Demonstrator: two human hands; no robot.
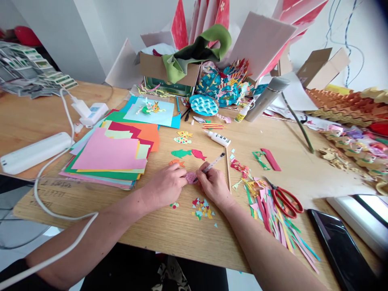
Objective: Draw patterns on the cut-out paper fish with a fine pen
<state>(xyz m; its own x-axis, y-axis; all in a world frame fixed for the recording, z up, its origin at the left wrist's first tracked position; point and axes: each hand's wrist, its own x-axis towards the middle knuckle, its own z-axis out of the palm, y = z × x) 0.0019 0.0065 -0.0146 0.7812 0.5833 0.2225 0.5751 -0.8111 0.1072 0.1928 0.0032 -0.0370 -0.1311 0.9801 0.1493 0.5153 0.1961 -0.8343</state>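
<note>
My left hand (167, 184) pinches the edge of a small pink paper cutout (190, 177) with dark dots, holding it down on the table. A slim white pen (216, 161) is gripped in my right hand (213, 184), its tip at the cutout. Just beyond lie paper fish: an orange one (176, 162) near my left fingers, a green one (181, 153), a red one (199, 154), a spotted white one (182, 140) and a yellow one (184, 133). Small paper triangles (203, 209) and a few round dots (174, 205) are scattered nearer my body.
A white glue bottle (220, 139) and a wooden stick (228, 169) lie beyond my right hand. Red scissors (286, 201) rest beside paper strips (277, 222); a phone (339, 242) is farther right. Stacked coloured paper (109, 151) and a white cable (45, 169) occupy the left.
</note>
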